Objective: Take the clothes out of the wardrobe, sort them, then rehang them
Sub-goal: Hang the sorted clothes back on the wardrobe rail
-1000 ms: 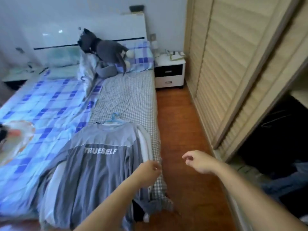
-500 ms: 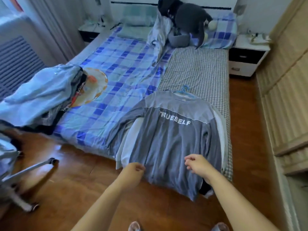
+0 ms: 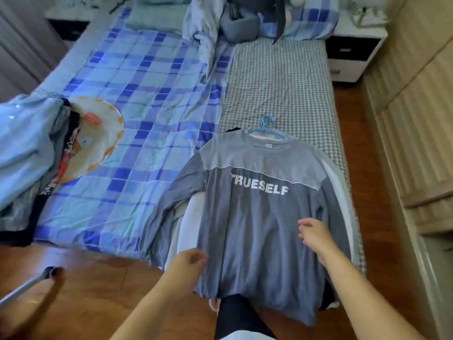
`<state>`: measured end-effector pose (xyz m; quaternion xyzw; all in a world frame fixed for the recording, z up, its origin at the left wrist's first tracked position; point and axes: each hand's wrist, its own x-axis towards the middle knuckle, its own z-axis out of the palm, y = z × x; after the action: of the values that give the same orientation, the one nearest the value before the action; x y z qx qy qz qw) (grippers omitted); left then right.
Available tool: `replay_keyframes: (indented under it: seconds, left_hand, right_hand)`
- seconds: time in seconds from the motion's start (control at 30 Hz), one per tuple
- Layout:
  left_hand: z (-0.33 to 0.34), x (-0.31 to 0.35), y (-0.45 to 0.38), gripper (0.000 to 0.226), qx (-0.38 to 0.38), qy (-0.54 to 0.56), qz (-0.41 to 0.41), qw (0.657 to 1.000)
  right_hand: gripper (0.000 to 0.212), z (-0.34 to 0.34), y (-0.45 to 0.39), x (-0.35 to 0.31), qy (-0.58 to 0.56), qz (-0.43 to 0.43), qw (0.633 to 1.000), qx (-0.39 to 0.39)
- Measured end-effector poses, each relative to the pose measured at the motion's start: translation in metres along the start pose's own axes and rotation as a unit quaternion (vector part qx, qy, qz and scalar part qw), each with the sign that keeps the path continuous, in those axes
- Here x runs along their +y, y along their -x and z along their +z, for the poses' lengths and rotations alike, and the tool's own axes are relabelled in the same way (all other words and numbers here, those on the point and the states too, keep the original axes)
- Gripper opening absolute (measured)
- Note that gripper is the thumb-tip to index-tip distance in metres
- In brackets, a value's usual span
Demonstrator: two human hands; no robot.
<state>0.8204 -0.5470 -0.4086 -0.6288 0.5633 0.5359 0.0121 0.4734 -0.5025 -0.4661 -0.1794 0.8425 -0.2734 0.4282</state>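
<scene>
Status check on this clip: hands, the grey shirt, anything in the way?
Left hand and right hand loosely curled over the grey TRUESELF shirt, neither clearly gripping. Shirt flat on bed, on blue hanger. Nothing blocking; clothes pile far left.

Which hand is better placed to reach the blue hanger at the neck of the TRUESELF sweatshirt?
Right, probably. The right hand hovers over the TRUESELF sweatshirt body, nearer the blue hanger, with nothing between them. The left hand sits lower, at the hem's left edge.

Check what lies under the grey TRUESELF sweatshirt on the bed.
Under the grey TRUESELF sweatshirt, white fabric shows at both sides and dark fabric at the hem. A blue plastic hanger sticks out at the collar. How many garments lie beneath stays covered.
</scene>
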Motion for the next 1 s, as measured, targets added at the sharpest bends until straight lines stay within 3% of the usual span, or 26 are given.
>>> replay_keyframes:
  seconds: [0.07, 0.17, 0.3, 0.37, 0.47, 0.6, 0.73, 0.83, 0.9, 1.0]
  left_hand:
    - [-0.022, 0.005, -0.03, 0.02, -0.008, -0.033, -0.03, 0.999]
    - [-0.051, 0.026, -0.076, 0.02, 0.006, -0.075, -0.055, 0.996]
    - [-0.065, 0.079, -0.16, 0.022, 0.028, -0.151, -0.015, 0.988]
    - [-0.062, 0.106, -0.199, 0.022, 0.032, -0.185, 0.018, 0.982]
    - [-0.046, 0.151, -0.29, 0.024, 0.086, -0.219, 0.098, 0.967]
    - [-0.04, 0.211, -0.416, 0.041, 0.166, -0.355, 0.209, 0.896]
    - [-0.038, 0.252, -0.508, 0.038, 0.118, -0.533, 0.264, 0.795]
    - [-0.039, 0.259, -0.52, 0.027, 0.103, -0.6, 0.309, 0.731]
    - [-0.041, 0.257, -0.503, 0.027, 0.122, -0.58, 0.325, 0.738]
    - [-0.039, 0.243, -0.458, 0.013, 0.088, -0.448, 0.326, 0.828]
  right_hand:
    - [0.04, 0.024, -0.05, -0.009, 0.028, 0.005, 1.0, -0.007]
    - [0.032, 0.047, -0.095, -0.06, 0.104, -0.053, 0.993, 0.008]
    - [0.049, 0.056, -0.196, -0.113, 0.231, -0.149, 0.953, 0.126]
    - [0.058, 0.053, -0.238, -0.12, 0.304, -0.147, 0.926, 0.169]
    - [0.066, 0.052, -0.302, -0.094, 0.381, -0.102, 0.904, 0.165]
    - [0.074, 0.079, -0.335, -0.05, 0.416, -0.103, 0.886, 0.18]
    - [0.075, 0.094, -0.351, -0.038, 0.422, -0.106, 0.875, 0.211]
    - [0.077, 0.095, -0.358, -0.033, 0.421, -0.111, 0.873, 0.222]
    - [0.078, 0.094, -0.36, -0.033, 0.415, -0.111, 0.876, 0.218]
    - [0.079, 0.094, -0.36, -0.036, 0.396, -0.094, 0.895, 0.181]
